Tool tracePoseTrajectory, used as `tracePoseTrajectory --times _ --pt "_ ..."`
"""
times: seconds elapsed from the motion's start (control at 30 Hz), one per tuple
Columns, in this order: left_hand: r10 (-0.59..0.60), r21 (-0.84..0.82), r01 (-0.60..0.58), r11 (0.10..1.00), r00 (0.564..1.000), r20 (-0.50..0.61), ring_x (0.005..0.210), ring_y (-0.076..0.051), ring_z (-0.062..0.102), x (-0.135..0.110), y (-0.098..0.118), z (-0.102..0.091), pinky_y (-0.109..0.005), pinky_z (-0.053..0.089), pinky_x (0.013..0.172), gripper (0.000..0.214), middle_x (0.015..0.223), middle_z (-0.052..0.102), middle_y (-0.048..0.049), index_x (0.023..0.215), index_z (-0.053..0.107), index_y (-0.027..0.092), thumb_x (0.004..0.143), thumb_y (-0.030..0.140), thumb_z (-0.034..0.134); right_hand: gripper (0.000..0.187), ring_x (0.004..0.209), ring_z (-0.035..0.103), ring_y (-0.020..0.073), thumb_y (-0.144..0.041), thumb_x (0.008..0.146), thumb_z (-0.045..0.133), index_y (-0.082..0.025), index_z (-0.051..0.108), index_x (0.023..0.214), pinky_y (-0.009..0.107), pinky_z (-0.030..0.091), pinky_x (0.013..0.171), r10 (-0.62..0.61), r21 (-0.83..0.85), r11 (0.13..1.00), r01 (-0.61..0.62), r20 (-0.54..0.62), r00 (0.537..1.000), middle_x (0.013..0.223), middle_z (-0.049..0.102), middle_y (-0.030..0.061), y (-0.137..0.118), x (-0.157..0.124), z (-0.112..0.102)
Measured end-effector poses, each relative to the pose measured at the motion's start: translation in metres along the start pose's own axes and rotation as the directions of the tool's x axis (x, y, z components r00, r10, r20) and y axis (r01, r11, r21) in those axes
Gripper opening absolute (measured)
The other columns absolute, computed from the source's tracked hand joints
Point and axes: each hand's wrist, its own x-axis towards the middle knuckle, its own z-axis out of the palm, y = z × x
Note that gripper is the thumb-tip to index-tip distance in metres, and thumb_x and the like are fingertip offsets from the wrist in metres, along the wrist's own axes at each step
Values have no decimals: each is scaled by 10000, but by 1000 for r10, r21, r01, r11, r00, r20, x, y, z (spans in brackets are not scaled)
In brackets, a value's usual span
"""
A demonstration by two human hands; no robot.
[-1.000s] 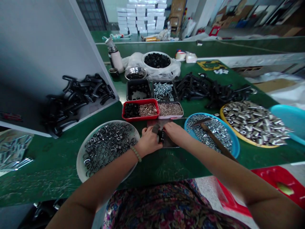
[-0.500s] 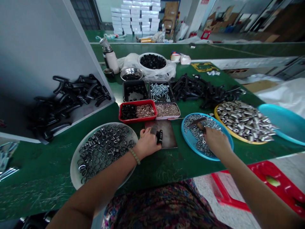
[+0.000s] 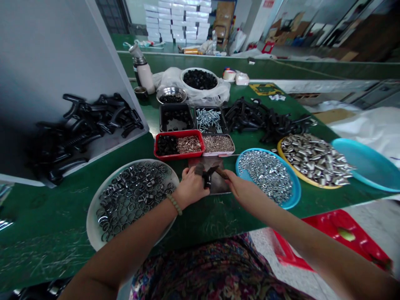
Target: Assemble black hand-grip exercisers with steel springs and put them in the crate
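Note:
My left hand (image 3: pixel 191 186) rests at the left side of a flat metal plate (image 3: pixel 223 188), its fingers closed around a small black plastic part (image 3: pixel 207 180). A grey cover sits on one finger. My right hand (image 3: pixel 235 183) grips what looks like a small hammer (image 3: pixel 221 173) by its brown handle, and the dark head is right beside the black part. Whether the two touch, I cannot tell. Close to my right forearm stands a blue basin (image 3: pixel 295 199) of small shiny metal nuts. Left of my left hand, a white basin (image 3: pixel 93 216) holds metal rings.
Behind the plate are a red tray (image 3: pixel 179 157) with black pieces and copper-coloured rivets, a pale tray (image 3: pixel 233 151), and a black tray of screws (image 3: pixel 208 120). A yellow basin (image 3: pixel 308 181) of metal sleeves stands right. Black handles (image 3: pixel 93 121) lie in a grey box.
My right hand has moved left with the hammer, from over the blue basin of nuts to the black part. My left hand keeps its hold at the plate.

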Motion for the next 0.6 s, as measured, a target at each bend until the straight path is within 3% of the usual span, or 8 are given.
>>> tracePoseTrajectory --times 0.07,0.17,0.23,0.27,0.33,0.4,0.53,0.6 --pt "8 35 -8 999 1000 17 1127 -280 522 -1 1 0 -441 297 1025 565 1121 602 -139 1229 498 136 697 268 633 399 864 698 244 -305 966 348 -248 475 1341 334 519 717 44 -46 998 -42 31 999 1050 709 82 14 -3 2" --pt "65 66 -70 995 995 80 1183 -310 480 1 2 0 -497 275 1037 449 1217 576 -137 1169 591 172 727 245 602 428 907 682 245 -334 977 314 -288 417 1391 336 510 719 176 -184 962 -200 -139 974 1152 664 81 46 -14 3" --pt "45 -71 -39 997 996 83 1225 -326 448 6 2 -3 -523 242 1064 371 1269 559 -125 1105 646 194 744 244 580 459 831 680 264 -357 973 311 -269 395 1416 350 500 647 292 -333 870 -365 -249 923 1105 656 109 73 -21 3" --pt "-12 -248 34 968 996 92 1235 -323 446 9 2 -6 -514 241 1078 351 1268 565 -120 1086 658 195 750 254 575 469 794 674 266 -366 969 319 -258 400 1418 353 492 622 325 -390 822 -416 -279 904 1070 653 118 87 -23 2" --pt "-149 -634 234 737 971 185 1199 -306 496 16 4 -17 -480 309 1065 336 1202 608 -122 1065 664 181 783 318 541 454 819 656 262 -375 960 344 -248 458 1380 359 491 656 322 -430 798 -423 -290 901 1048 639 120 118 -26 -4" --pt "-177 -834 394 386 919 352 1087 -291 584 22 8 -32 -453 434 970 373 1077 660 -135 1041 657 152 824 388 465 405 947 618 261 -367 948 375 -214 556 1276 371 483 789 293 -356 834 -422 -363 885 1080 622 123 152 -26 -20" --pt "-111 -860 494 -128 855 507 849 -235 668 28 24 -53 -378 560 738 381 929 688 -113 1113 600 138 859 390 466 334 1132 500 308 -282 894 437 -107 632 1100 439 387 963 385 -110 824 -555 -611 692 1159 563 192 217 -20 -65" --pt "-254 -880 432 -199 844 472 742 -180 674 30 34 -51 -295 566 648 326 871 687 -62 1143 565 175 838 291 572 268 1120 499 326 -241 827 520 -103 655 1013 457 386 946 435 -27 818 -575 -626 647 1137 568 200 241 -16 -83"
